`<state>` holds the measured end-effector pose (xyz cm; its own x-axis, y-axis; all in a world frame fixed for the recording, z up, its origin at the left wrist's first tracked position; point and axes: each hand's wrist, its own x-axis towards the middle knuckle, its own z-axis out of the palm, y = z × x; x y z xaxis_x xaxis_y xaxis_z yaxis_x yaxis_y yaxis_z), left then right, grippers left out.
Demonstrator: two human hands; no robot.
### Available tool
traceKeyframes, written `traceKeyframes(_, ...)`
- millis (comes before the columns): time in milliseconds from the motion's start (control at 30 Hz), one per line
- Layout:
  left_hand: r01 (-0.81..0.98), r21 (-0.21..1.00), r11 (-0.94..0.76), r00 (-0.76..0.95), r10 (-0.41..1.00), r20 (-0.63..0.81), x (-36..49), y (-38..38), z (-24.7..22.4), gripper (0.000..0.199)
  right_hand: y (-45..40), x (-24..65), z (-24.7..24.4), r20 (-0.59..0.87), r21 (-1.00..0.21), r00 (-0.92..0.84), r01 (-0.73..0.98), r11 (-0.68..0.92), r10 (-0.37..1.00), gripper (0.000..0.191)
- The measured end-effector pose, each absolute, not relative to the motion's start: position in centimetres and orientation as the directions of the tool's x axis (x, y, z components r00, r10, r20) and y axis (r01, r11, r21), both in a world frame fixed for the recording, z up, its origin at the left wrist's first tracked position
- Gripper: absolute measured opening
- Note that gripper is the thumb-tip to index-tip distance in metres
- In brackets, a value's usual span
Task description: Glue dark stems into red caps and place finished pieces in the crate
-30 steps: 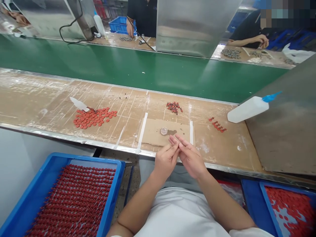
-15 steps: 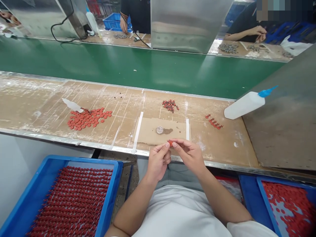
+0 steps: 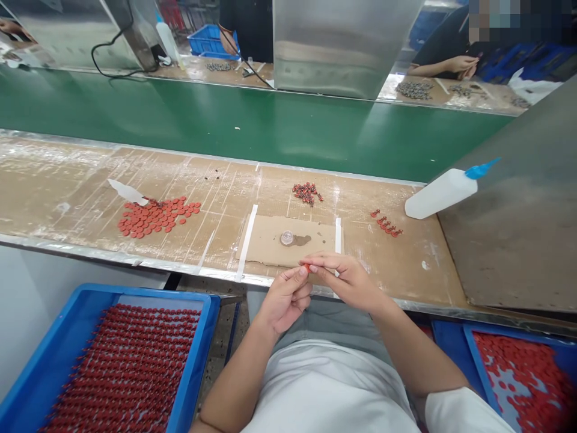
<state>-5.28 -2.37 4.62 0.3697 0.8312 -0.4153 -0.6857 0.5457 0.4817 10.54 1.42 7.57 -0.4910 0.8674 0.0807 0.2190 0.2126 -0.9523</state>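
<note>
A small red disc (image 3: 307,267) is pinched between the fingertips of both my hands, just above the bench's front edge. My left hand (image 3: 286,296) is closed on it from the left, thumb on top. From the right, my right hand (image 3: 345,276) grips it with thumb and forefinger, and these fingers hide part of it. Right behind the hands lies a cardboard sheet (image 3: 265,240) taped down with white strips, bearing a small clear round cap (image 3: 287,238) beside a dark wet stain. Farther back is a little heap of red-and-black parts (image 3: 307,193).
Loose red discs (image 3: 157,218) are spread at left by a white nozzle-shaped piece (image 3: 127,192). At right, a row of joined parts (image 3: 386,224) lies near a tilted white bottle (image 3: 444,192). Blue trays (image 3: 205,337) flank me below. Beyond the green belt (image 3: 225,120) people work.
Both hands have shifted slightly left and the fingers have turned the disc, my right fingers now covering more of it. The whole view has moved a little.
</note>
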Motion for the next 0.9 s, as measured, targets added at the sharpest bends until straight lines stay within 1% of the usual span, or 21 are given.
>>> traceKeyframes(167, -0.742, 0.384, 0.55, 0.401, 0.823, -0.403, -5.2, -2.4, 3.8, 0.021, 2.2, 11.2, 8.4, 0.152, -0.869, -0.657, 0.266, 0.416, 0.738, 0.031)
traceKeyframes(267, -0.786, 0.299, 0.541, 0.421, 0.822, -0.383, -5.0, -2.5, 3.6, 0.014, 2.7, 11.6, 8.3, 0.192, -0.808, -0.697, 0.287, 0.515, 0.69, 0.031)
traceKeyframes(333, -0.803, 0.231, 0.549, 0.442, 0.809, -0.386, -4.9, -2.5, 3.6, 0.013, 3.1, 11.8, 8.1, 0.211, -0.769, -0.726, 0.29, 0.57, 0.655, 0.031)
traceKeyframes(400, -0.817, 0.189, 0.544, 0.445, 0.805, -0.393, -4.8, -2.5, 3.5, 0.013, 3.4, 12.0, 7.9, 0.234, -0.745, -0.749, 0.272, 0.61, 0.62, 0.031)
traceKeyframes(467, -0.836, 0.192, 0.514, 0.417, 0.822, -0.389, -4.7, -2.4, 3.4, 0.012, 3.5, 12.0, 7.9, 0.252, -0.739, -0.755, 0.253, 0.624, 0.605, 0.032)
traceKeyframes(567, -0.855, 0.249, 0.455, 0.347, 0.858, -0.378, -4.6, -2.3, 3.1, 0.011, 3.9, 12.2, 8.0, 0.244, -0.744, -0.773, 0.238, 0.624, 0.585, 0.037)
traceKeyframes(633, -0.856, 0.278, 0.437, 0.319, 0.867, -0.382, -4.7, -2.3, 2.9, 0.013, 5.0, 12.5, 7.8, 0.223, -0.753, -0.759, 0.265, 0.603, 0.611, 0.04)
traceKeyframes(667, -0.854, 0.287, 0.434, 0.311, 0.869, -0.385, -4.7, -2.3, 2.8, 0.015, 5.9, 12.8, 7.5, 0.215, -0.754, -0.711, 0.315, 0.577, 0.669, 0.039)
traceKeyframes(700, -0.852, 0.297, 0.43, 0.304, 0.87, -0.387, -4.8, -2.3, 2.7, 0.017, 7.0, 13.1, 6.9, 0.209, -0.753, -0.622, 0.39, 0.53, 0.755, 0.036)
traceKeyframes(767, -0.85, 0.321, 0.417, 0.285, 0.878, -0.385, -5.0, -2.4, 2.6, 0.019, 9.9, 13.7, 5.4, 0.199, -0.726, -0.329, 0.584, 0.364, 0.923, 0.029)
traceKeyframes(800, -0.847, 0.338, 0.41, 0.274, 0.883, -0.381, -5.1, -2.4, 2.5, 0.019, 11.5, 13.9, 4.5, 0.188, -0.698, -0.179, 0.667, 0.259, 0.966, 0.031)
traceKeyframes(833, -0.843, 0.355, 0.404, 0.265, 0.887, -0.379, -5.2, -2.5, 2.4, 0.019, 13.1, 14.0, 3.6, 0.171, -0.661, -0.079, 0.73, 0.174, 0.982, 0.034)
traceKeyframes(900, -0.831, 0.388, 0.398, 0.25, 0.891, -0.379, -5.4, -2.6, 2.3, 0.021, 16.0, 14.0, 1.9, 0.166, -0.561, -0.011, 0.821, 0.103, 0.986, 0.039)
